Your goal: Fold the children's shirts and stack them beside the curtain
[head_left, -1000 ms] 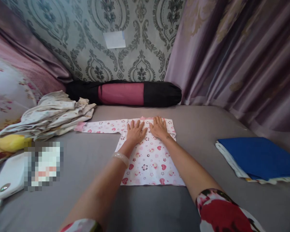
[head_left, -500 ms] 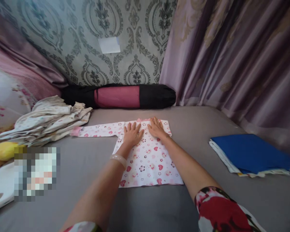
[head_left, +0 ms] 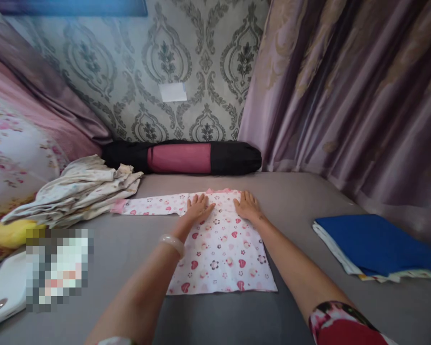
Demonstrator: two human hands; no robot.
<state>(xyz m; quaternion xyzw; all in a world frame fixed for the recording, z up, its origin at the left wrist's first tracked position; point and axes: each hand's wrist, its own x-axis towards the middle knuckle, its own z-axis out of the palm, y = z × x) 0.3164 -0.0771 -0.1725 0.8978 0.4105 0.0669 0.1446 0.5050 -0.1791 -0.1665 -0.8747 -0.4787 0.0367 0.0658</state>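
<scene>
A child's long-sleeved shirt [head_left: 222, 254], white with pink hearts and flowers, lies spread flat on the grey bed surface [head_left: 129, 268]. Its left sleeve stretches out sideways to a pink cuff; no right sleeve shows stretched out. My left hand [head_left: 198, 209] rests flat on the upper left of the shirt, fingers spread. Over at the upper right shoulder, my right hand [head_left: 248, 207] also lies flat with its fingers extended. The pink neckline [head_left: 222, 190] shows between the two hands. A pale bangle [head_left: 172, 244] circles my left wrist.
Crumpled light clothes [head_left: 89, 184] lie at the left, touching the cuff. Nearer are a yellow item [head_left: 17, 233] and a white device [head_left: 7, 287], partly blurred out. A folded blue cloth stack [head_left: 377, 244] lies right. A black and pink roll [head_left: 179, 158] lines the wall.
My right hand has slid right towards the shirt's shoulder edge, so the hands are farther apart. My left hand stays at the upper left. The camera view has tilted up slightly.
</scene>
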